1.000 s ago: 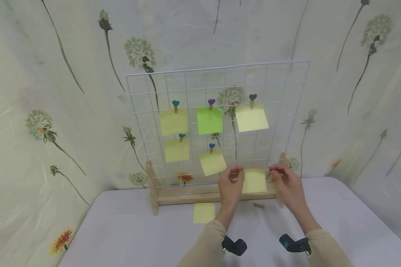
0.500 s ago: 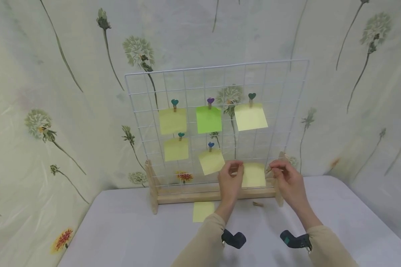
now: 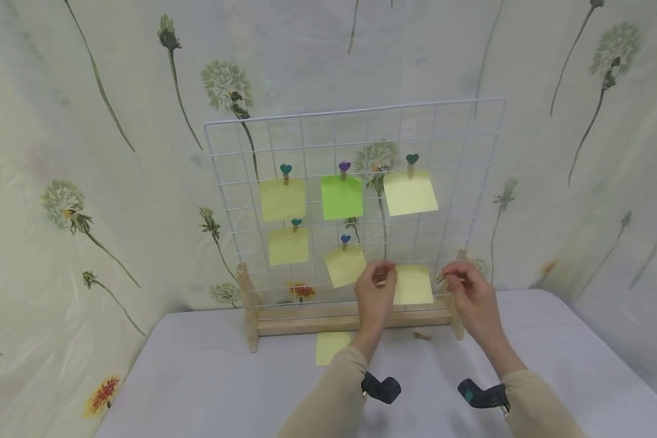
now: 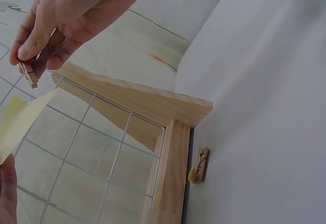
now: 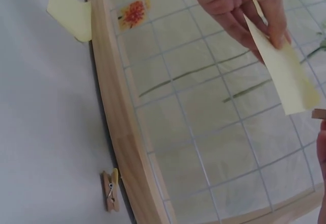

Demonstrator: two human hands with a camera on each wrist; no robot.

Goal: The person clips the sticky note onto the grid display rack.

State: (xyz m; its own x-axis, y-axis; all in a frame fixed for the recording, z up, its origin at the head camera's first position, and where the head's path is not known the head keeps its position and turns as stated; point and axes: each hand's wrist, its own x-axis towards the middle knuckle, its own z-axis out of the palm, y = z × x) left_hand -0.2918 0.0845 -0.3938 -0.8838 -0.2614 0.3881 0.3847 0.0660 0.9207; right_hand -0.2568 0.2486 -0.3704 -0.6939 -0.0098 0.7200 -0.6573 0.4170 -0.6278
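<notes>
My left hand [image 3: 376, 295] pinches a pale yellow sticky note [image 3: 413, 285] by its left edge, in front of the lower right part of a white wire grid [image 3: 454, 182]. The right wrist view shows that note [image 5: 285, 79] slanting off the grid, its far edge curled. To the right of the note, my right hand [image 3: 475, 298] pinches a small wooden clothespin [image 4: 29, 75] between thumb and fingers. A bit of red shows at the thumb in the left wrist view. The clothespin's tip points toward the note's edge, with a small gap between them.
Several notes hang on the grid under heart-topped clothespins, among them a green note [image 3: 342, 198]. The grid stands in a wooden base [image 3: 306, 325]. On the white table [image 3: 213, 377] lie another yellow note [image 3: 331, 348] and a loose clothespin [image 3: 423, 336].
The left hand has raised the note and shifted it slightly left. The right hand has risen a little over the first half second and still holds the clothespin.
</notes>
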